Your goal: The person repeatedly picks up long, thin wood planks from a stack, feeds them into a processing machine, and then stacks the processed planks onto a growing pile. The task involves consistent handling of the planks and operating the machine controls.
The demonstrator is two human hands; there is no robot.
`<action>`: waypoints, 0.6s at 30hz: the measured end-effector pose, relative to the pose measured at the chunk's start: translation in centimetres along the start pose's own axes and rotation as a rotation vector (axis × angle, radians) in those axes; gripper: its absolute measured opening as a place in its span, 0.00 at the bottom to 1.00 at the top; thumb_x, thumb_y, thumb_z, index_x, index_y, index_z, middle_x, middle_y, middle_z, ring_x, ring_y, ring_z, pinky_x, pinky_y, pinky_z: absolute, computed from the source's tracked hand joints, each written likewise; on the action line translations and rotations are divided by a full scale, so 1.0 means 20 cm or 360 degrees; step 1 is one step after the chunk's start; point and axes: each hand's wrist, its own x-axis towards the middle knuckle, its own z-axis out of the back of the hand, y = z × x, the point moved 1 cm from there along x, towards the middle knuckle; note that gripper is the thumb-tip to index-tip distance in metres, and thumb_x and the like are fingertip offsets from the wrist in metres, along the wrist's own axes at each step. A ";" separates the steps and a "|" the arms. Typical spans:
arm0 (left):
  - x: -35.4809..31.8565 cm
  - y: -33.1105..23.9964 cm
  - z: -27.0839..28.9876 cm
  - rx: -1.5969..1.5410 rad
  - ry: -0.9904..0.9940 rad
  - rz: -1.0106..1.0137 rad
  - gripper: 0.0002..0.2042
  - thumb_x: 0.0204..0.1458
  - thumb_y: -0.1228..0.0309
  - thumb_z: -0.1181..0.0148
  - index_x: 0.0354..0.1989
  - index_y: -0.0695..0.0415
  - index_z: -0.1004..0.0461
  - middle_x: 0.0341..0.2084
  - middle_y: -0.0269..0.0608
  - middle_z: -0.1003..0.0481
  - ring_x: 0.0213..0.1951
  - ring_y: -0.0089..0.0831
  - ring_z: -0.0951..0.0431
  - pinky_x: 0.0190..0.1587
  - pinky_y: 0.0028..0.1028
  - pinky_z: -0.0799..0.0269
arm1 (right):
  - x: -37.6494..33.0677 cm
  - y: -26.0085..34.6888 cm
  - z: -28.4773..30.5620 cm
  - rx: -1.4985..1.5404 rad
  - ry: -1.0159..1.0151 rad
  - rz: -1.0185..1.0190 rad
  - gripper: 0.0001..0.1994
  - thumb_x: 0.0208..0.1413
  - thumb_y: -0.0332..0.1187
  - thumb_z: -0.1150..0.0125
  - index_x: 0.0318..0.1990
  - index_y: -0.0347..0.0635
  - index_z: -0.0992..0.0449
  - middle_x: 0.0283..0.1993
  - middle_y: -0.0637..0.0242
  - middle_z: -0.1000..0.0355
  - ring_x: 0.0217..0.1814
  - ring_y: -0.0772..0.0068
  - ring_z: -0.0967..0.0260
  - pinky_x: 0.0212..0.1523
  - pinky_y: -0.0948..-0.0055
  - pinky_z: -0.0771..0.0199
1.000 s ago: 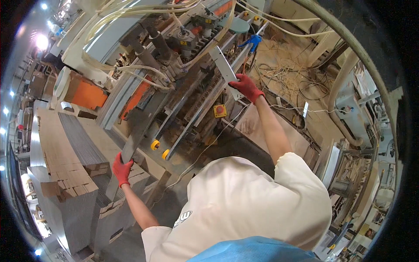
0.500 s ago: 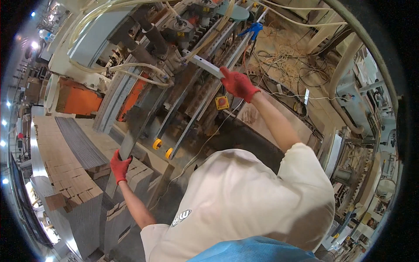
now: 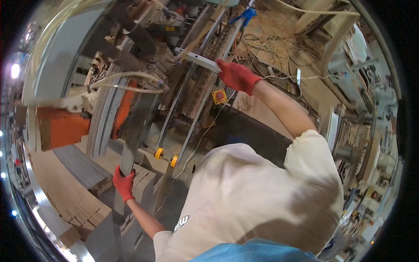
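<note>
My left hand (image 3: 124,183), in a red glove, is closed around the near end of a long flat grey board (image 3: 129,153). The board slopes up and away beside the machine; its far part is in shadow. Farther off to the right, my right hand (image 3: 238,76), gloved in red too, grips the right end of a pale grey bar (image 3: 198,60) with small holes in its side. This bar lies across the metal rails (image 3: 192,126) of the machine, and its other end reaches under the machine head.
Stacked boards (image 3: 74,187) stand at the left, below an orange machine part (image 3: 63,129). Yellow rollers (image 3: 173,161) cap the rails' near ends. A yellow box with a red button (image 3: 219,96) sits by the right rail. A blue clamp-like part (image 3: 243,17) and tangled cables (image 3: 266,48) lie beyond.
The whole view has shifted, so the stacks and orange part appear lower and farther left. Both hands keep their holds on the board and the bar.
</note>
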 end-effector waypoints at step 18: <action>0.10 -0.36 -0.08 0.0269 -0.0061 -0.0223 0.22 0.39 0.61 0.25 0.42 0.54 0.24 0.34 0.49 0.18 0.40 0.53 0.19 0.40 0.45 0.26 | 0.03 -0.03 -0.02 0.0348 0.0100 -0.0281 0.28 0.73 0.54 0.67 0.44 0.41 0.24 0.37 0.52 0.21 0.44 0.44 0.23 0.51 0.52 0.29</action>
